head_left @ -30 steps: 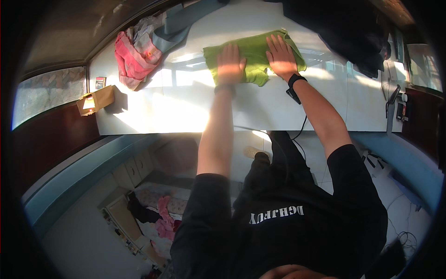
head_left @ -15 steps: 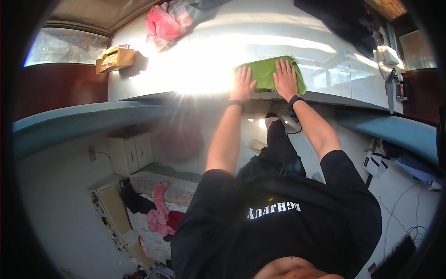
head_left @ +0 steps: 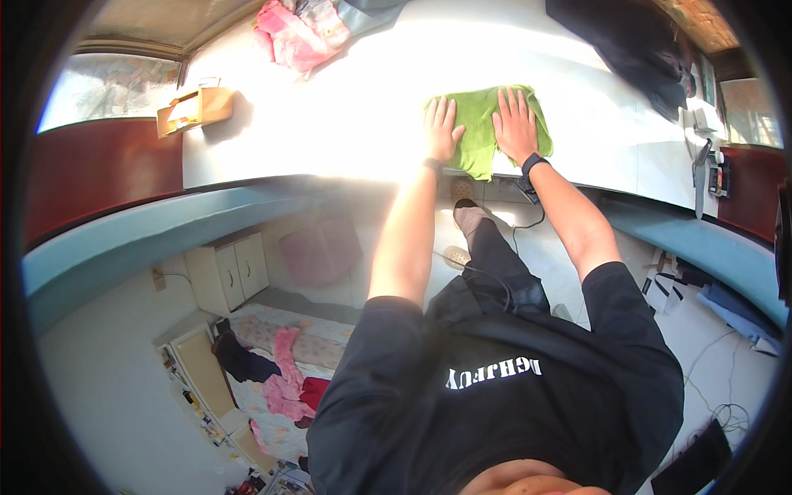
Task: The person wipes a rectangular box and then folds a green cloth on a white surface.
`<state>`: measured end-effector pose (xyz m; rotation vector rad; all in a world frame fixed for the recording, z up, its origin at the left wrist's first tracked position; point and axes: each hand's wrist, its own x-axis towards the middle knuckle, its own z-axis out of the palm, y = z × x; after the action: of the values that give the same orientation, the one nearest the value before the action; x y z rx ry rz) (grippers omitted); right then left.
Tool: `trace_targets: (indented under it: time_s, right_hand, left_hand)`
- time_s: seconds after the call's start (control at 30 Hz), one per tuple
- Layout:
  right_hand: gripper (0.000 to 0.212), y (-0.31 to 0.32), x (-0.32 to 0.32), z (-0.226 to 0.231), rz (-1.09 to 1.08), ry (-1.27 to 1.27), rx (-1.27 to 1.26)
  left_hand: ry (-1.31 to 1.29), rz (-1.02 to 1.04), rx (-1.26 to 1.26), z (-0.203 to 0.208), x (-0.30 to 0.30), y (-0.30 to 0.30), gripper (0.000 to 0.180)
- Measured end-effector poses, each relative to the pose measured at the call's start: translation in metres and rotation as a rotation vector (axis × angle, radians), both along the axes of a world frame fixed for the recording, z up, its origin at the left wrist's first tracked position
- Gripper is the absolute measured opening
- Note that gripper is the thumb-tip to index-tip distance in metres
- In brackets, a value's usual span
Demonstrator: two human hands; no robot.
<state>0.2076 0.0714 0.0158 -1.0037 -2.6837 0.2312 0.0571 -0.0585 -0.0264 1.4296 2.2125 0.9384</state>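
Observation:
A green cloth (head_left: 478,124) lies on the white surface, close to its near edge. My left hand (head_left: 443,132) rests flat on the cloth's left side, fingers stretched forward. On the right side my right hand (head_left: 516,130) presses flat with its fingers slightly spread. The cloth's near edge is uneven, with a notch just left of my right wrist and a corner reaching the surface's edge. A dark band (head_left: 535,162) circles my right wrist, and another dark band (head_left: 432,167) circles the left. Strong glare washes out the surface left of the cloth.
A small yellow-brown box (head_left: 195,113) stands far left, near pink fabric (head_left: 304,37). Dark fabric (head_left: 623,49) lies at the back right. A knife-like object (head_left: 702,177) sits near the right end. Below are a white cabinet (head_left: 233,275) and a bed with clothes (head_left: 280,375).
Both hands have slid slightly forward on the cloth. Its near edge now spreads toward me with a notch, where it looked straighter before. The view has shifted a little.

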Motion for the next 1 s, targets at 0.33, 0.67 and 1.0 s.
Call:
trace_targets:
  time_s: [0.33,0.67,1.0]
  right_hand:
    - [0.05,0.089,-0.052,-0.018,0.011,-0.022,0.215]
    - [0.05,0.154,-0.126,-0.01,0.076,0.149,0.266]
    - [0.05,0.193,-0.159,-0.015,0.105,-0.151,0.465]
  left_hand:
    - [0.501,-0.038,-0.054,0.017,-0.063,0.104,0.066]
    - [0.535,-0.057,-0.068,-0.001,-0.138,0.181,0.065]
    - [0.507,-0.081,-0.02,0.004,-0.157,0.214,0.065]
